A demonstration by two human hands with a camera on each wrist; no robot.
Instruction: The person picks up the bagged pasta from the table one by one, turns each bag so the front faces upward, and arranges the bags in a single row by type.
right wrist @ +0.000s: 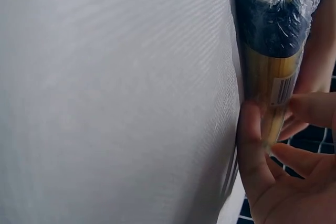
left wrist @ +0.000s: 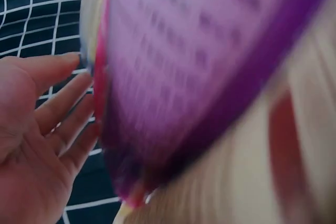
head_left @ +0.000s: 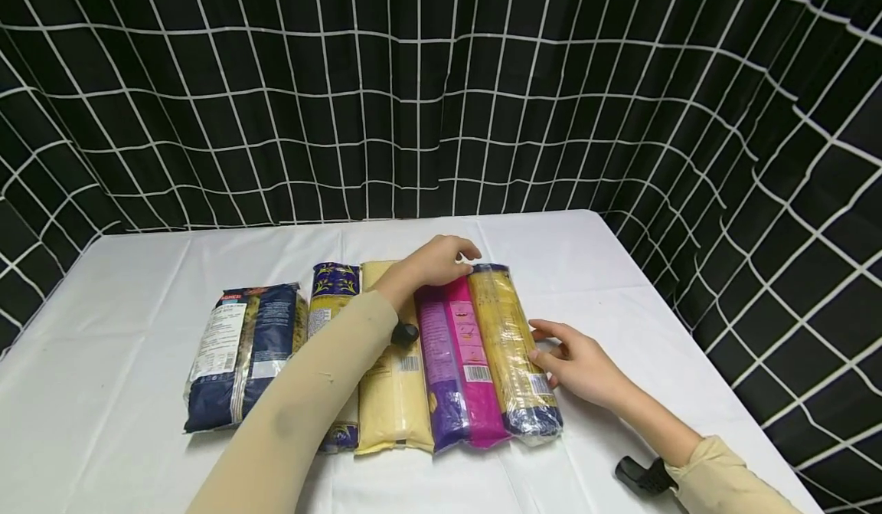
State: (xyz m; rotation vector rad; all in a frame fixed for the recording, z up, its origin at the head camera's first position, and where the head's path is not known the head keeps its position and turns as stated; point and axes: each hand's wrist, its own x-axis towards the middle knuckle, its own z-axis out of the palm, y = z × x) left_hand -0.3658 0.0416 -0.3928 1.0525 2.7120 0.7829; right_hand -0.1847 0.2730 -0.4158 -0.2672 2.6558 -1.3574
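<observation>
A long pack of spaghetti (head_left: 506,330) with dark blue ends lies on the white cloth at the right end of a row of packs. My right hand (head_left: 582,365) is at its right side, thumb and fingertips against the wrapper near the barcode; the right wrist view shows the hand (right wrist: 286,177) beside the pack (right wrist: 273,66). Reaching across the row, my left hand (head_left: 441,260) is at the far ends of the spaghetti and the pink and purple pack (head_left: 462,368). Its extended fingers (left wrist: 60,106) come close to the packs' ends in the left wrist view.
Left of the pink pack lie a pale yellow pack (head_left: 393,407) and a blue and gold pack (head_left: 335,288), partly hidden by my left forearm. A dark blue pasta bag (head_left: 265,338) lies slightly apart at the left. A black gridded curtain (head_left: 413,116) hangs around the table (head_left: 124,292).
</observation>
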